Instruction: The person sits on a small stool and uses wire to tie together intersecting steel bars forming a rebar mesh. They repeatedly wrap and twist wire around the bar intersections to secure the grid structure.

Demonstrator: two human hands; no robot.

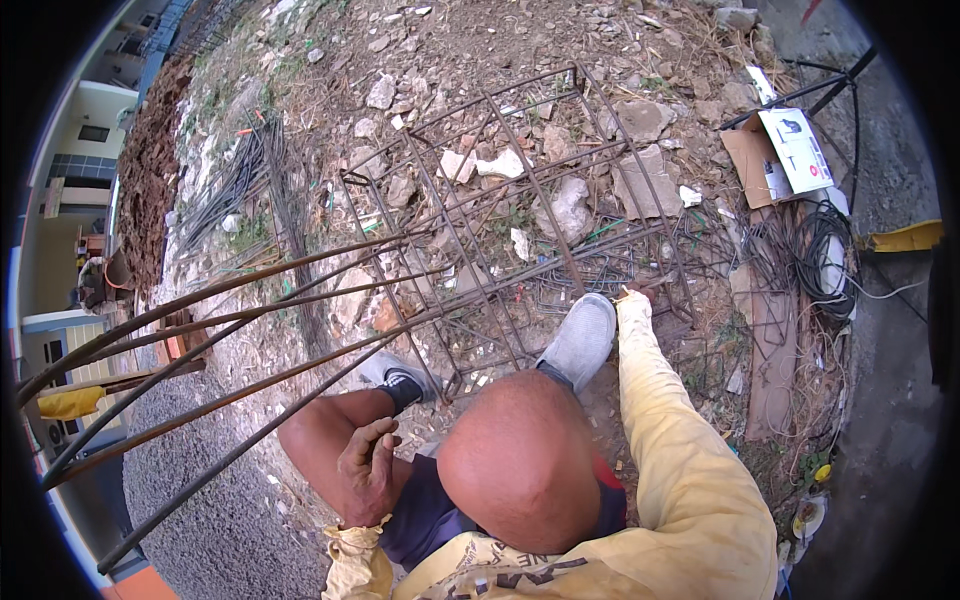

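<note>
A rusty steel rebar cage [485, 190], made of long bars joined by square stirrups, lies over the rubble in front of me. Its long bars [250, 312] run out past my left side. My left hand [368, 468] is raised over my left thigh, fingers loosely bent and apart, with nothing visible in it and clear of the bars. With the arm stretched forward, my right hand [640, 289] is down at the cage's near right part, beside my shoe [583, 335]. The yellow sleeve cuff hides most of that hand, so its fingers do not show.
Broken stones [645, 180] cover the ground under and beyond the cage. Loose rods [235, 180] lie at the left, above a grey gravel heap [200, 490]. At the right are an open cardboard box [760, 165], a coil of black cable [825, 250] and a wooden plank [770, 370].
</note>
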